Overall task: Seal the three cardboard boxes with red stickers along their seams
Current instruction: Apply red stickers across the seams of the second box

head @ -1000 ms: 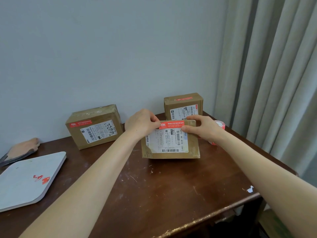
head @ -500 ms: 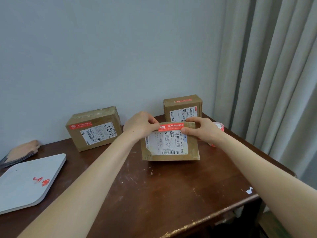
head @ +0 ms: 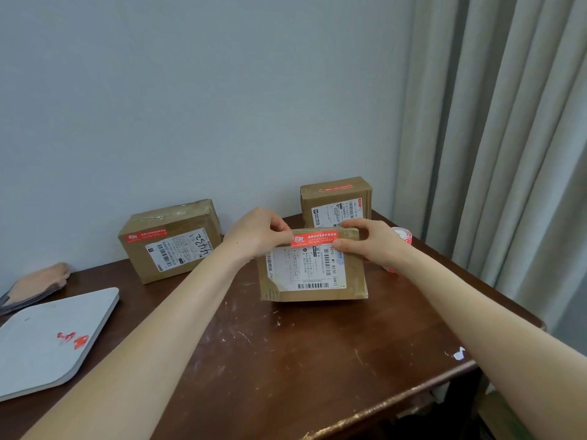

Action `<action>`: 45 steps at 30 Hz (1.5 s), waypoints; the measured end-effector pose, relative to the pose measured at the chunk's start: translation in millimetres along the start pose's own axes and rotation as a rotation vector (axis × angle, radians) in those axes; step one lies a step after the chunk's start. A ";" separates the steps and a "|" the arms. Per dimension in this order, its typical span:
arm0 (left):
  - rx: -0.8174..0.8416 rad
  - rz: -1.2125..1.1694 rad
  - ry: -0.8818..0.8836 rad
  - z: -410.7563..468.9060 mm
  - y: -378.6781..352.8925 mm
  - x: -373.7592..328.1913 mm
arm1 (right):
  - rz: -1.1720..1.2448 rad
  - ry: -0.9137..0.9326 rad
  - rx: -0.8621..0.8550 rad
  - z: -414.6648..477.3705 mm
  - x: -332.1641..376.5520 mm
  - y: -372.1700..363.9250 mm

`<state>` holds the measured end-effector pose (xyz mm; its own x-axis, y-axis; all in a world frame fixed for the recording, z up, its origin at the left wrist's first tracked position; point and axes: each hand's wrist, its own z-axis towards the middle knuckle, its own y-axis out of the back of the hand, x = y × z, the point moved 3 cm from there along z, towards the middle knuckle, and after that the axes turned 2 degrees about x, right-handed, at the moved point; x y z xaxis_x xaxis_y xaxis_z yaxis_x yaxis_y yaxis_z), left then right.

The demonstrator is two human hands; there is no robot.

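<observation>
Now, left hand [head: 259, 231] and right hand [head: 370, 241] pinching red sticker [head: 314, 239] (ends only), atop middle box [head: 313, 268]

Over the last second the red sticker [head: 314, 239] has come down from just above the near box [head: 313, 271] onto its upper front edge, where it now lies flat, overlapping the top of the white label [head: 306, 269]. The left hand [head: 259, 231] has dropped with it and presses the sticker's left end, and the right hand [head: 370, 241] has shifted so that its thumb bears on the sticker's right end and its fingers [head: 352, 223] curl over the box's top edge. The box looks to have turned slightly on the worktop [head: 301, 360].
</observation>
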<state>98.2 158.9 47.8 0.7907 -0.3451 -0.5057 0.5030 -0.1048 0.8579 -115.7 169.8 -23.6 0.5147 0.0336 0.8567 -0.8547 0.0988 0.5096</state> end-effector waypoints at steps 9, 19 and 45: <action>-0.096 -0.004 -0.040 -0.9 -5.5 3.2 | 0.011 0.011 -0.013 0.1 -1.9 0.3; -0.234 0.016 -0.010 -5.3 -12.2 5.6 | 0.008 0.000 0.000 1.0 -0.2 0.6; -0.172 -0.226 -0.003 -19.1 5.2 8.6 | -0.104 0.094 -0.037 -19.8 4.7 3.7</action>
<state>114.3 173.1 46.2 0.6507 -0.3340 -0.6819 0.7184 -0.0198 0.6953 -115.1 190.0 -19.3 0.6056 0.1137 0.7876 -0.7945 0.1435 0.5901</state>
